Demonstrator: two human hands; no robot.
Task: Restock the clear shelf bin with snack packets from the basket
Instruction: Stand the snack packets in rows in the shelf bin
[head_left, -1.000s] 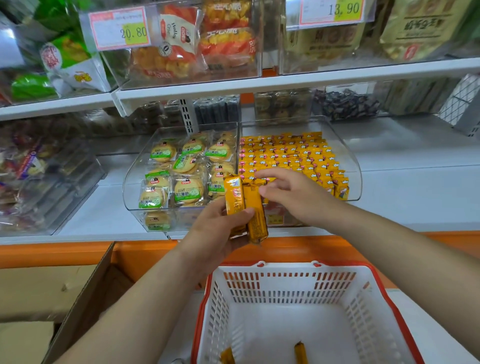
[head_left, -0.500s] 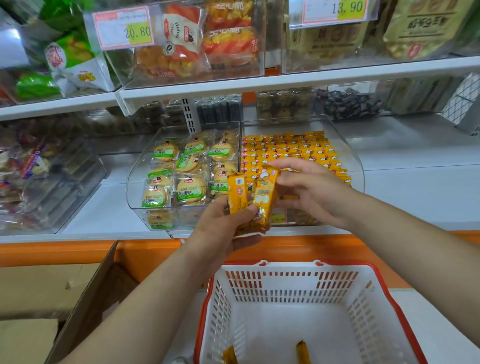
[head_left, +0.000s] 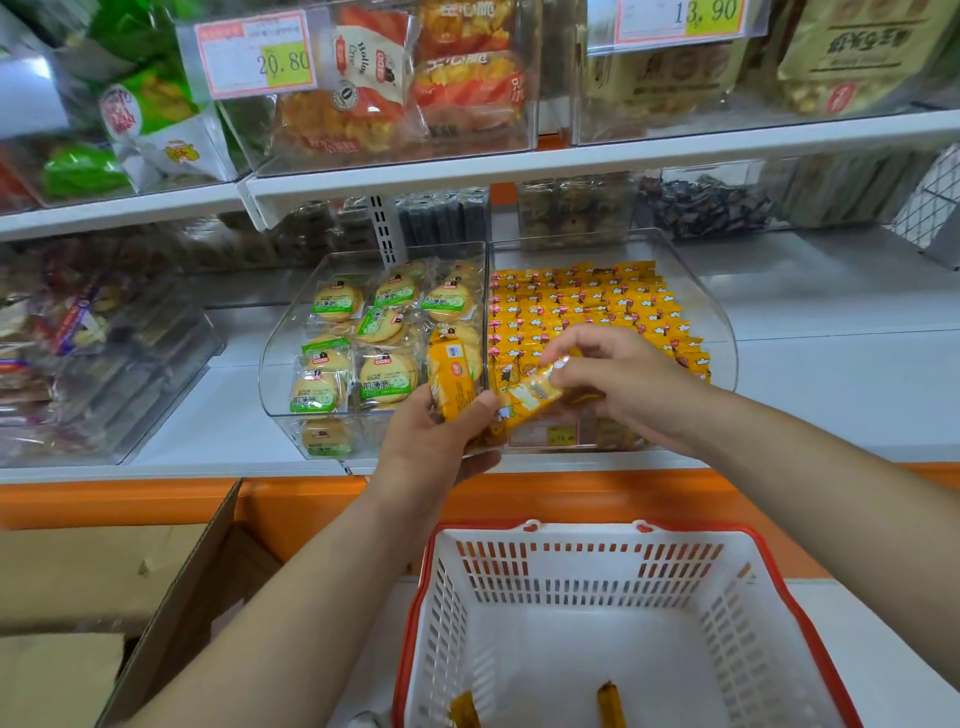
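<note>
While left hand (head_left: 441, 447) is clamping upright yellow packets (head_left: 453, 379), right hand (head_left: 618, 379) is pinching one tilted packet (head_left: 530, 392), long axis pointing up-right toward clear bin (head_left: 719, 332) just beyond; right hand nearer.

Rows of small yellow snack packets (head_left: 582, 306) fill the clear plastic shelf bin (head_left: 719, 332); two more (lying loose) remain in the red-rimmed white plastic basket (head_left: 587, 571).

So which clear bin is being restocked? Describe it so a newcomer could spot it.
On the lower white shelf, two clear bins stand side by side above the red-rimmed basket. It is the right-hand bin, packed with rows of small yellow packets; its left neighbour holds round green-labelled biscuits.
</note>
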